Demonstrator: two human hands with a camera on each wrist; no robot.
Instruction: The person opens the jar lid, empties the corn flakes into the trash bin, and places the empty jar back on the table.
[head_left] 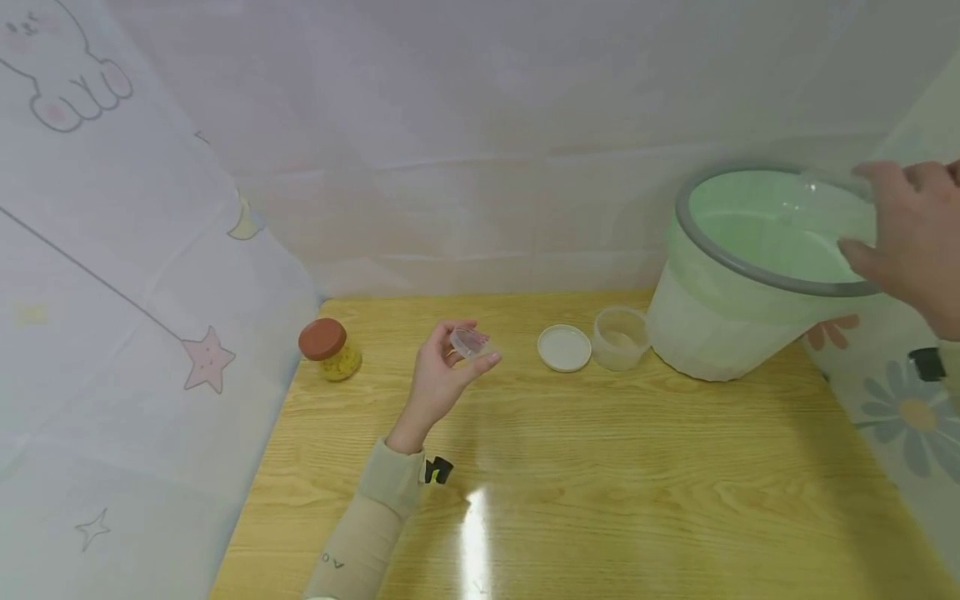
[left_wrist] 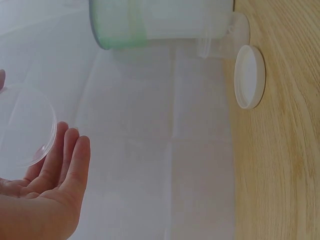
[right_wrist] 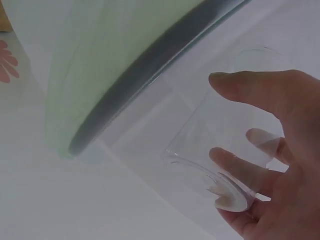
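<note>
A jar (head_left: 334,353) with a red-brown cap and yellow contents stands at the desk's (head_left: 600,467) 10 o'clock edge, well apart from the rest. It lies at 9 o'clock from the left hand (head_left: 437,379), which is raised with its fingers and thumb partly parted and pinches a clear lid (head_left: 467,342). Seen from above, the clear lid is at about 1 o'clock from that palm, between the thumb and the fingers; in the left wrist view it is upright and at about 11 o'clock from the palm, with fingertips along its rim.

Next, at 3 o'clock from the left hand, a white lid (head_left: 564,348) lies flat on the desk. The tub (head_left: 621,354), clear and upright, stands just beside it at 3 o'clock. At about 2 o'clock from the tub is the pale green bin (head_left: 705,321), its grey rim circling a wide mouth.

Furthest right, the right hand (head_left: 918,242) grips a clear cup (head_left: 821,204), thumb on one side and bent fingers on the other. The cup is at nearly 10 o'clock from this hand, tilted, and overlaps the bin's mouth as seen from above; whether it dips inside, I cannot tell. The right wrist view shows it apart from the rim.
</note>
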